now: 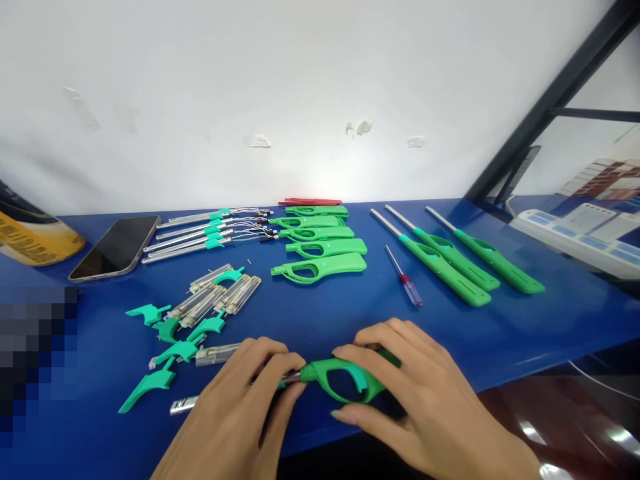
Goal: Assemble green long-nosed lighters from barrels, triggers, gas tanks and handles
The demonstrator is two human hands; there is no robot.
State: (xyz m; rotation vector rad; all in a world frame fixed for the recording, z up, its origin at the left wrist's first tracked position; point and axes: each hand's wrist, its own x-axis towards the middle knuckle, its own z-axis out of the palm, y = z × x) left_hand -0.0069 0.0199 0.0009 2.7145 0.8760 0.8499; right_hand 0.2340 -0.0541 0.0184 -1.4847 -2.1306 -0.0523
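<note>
In front of me, at the near edge of the table, lies a long-nosed gas lighter with a green handle [320, 371] and a teal trigger inside its loop. My left hand [250, 393] is closed around its metal tube [184, 405], fingertips pinching where tube meets handle. Around the handle's rear half, my right hand [415, 387] is wrapped, thumb below and fingers above, hiding that end. Left of my hands are loose teal triggers [147, 388] and clear fuel tanks [203, 305]. One tank [215, 354] lies just beyond my left hand.
Metal tubes with wires [190, 233] lie beside a column of green handle shells [325, 267] and red pieces [310, 201]. Three lighters [445, 270] and a screwdriver [410, 291] lie right. A phone [117, 247] and yellow can [35, 233] stand left; a black frame [545, 110] rises right.
</note>
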